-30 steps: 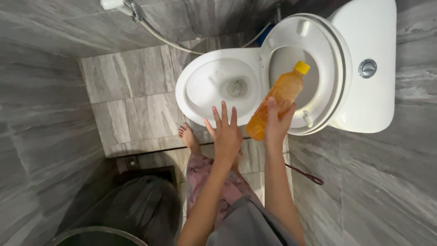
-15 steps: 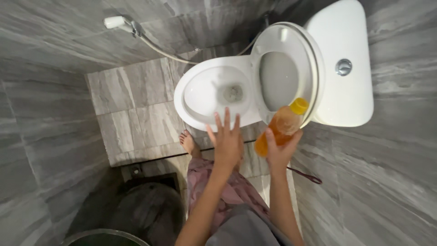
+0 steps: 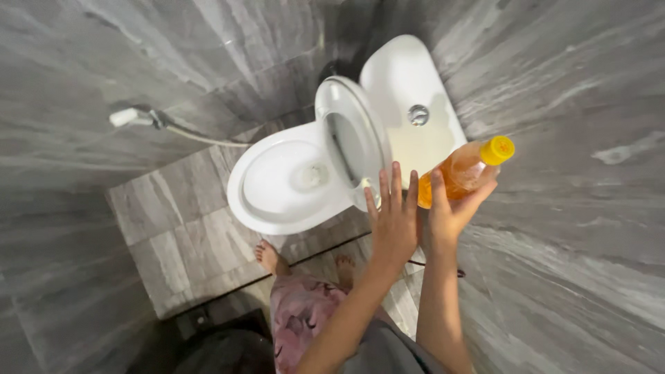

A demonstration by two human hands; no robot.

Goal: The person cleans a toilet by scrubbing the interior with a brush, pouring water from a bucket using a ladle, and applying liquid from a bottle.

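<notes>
Right grip: the right hand [image 3: 450, 215] closes round the lower body of the orange bottle [image 3: 458, 173], yellow cap tilted up to the right.
Left grip: the left hand [image 3: 393, 220] is flat, fingers spread, holding nothing, just beside the bottle.
Bottle: in the air beside the toilet [image 3: 277, 201] and its cistern [image 3: 402, 83].
Change: the bottle sits higher and further right than half a second ago; the left hand has risen beside it.

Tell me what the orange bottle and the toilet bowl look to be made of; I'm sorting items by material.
The orange bottle in the right hand looks like clear, thin plastic: orange liquid shows through it, and it has an opaque yellow screw cap. The toilet bowl looks like glazed white ceramic, smooth and glossy with soft reflections; its raised seat and lid are probably plastic, though that is less certain.
</notes>
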